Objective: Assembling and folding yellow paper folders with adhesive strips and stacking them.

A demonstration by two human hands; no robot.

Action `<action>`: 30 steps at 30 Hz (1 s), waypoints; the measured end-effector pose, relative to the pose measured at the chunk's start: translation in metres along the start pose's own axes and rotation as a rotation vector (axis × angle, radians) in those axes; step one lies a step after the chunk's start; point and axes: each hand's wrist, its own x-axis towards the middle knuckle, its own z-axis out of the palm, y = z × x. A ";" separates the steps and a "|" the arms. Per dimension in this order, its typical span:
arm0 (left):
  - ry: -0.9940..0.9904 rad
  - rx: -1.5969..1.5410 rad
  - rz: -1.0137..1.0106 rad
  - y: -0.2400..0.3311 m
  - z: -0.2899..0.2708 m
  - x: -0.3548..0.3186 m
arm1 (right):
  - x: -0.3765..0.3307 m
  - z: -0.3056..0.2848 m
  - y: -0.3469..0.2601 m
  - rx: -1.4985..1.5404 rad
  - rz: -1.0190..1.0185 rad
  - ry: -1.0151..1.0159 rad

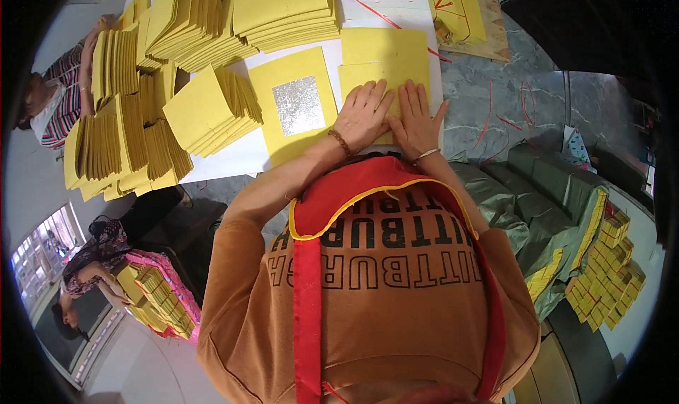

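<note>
Both hands lie flat, side by side, on a yellow paper sheet (385, 47) near the right end of the white table. My left hand (363, 115), with a beaded bracelet at the wrist, has its fingers stretched out on the sheet. My right hand (419, 121), wearing a bangle, rests palm down with its thumb touching or close to the left hand. A crease or paper edge crosses the sheet just beyond the fingertips. To the left, beside my left forearm, lies another yellow sheet (258, 75) with a silver foil square (298, 105) on it.
Stacks of folded yellow paper (286, 11) cover the table's left and far side, one leaning pile (205, 110) nearest me. Red string (371, 9) trails over the far edge. Green-wrapped bundles (541, 192) stand at right. Other people (67, 93) sit at left, one near a box of yellow bundles (152, 298).
</note>
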 end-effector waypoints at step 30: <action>-0.057 0.508 -0.588 -0.167 -0.147 -0.186 | 0.008 -0.004 0.045 1.213 0.312 0.083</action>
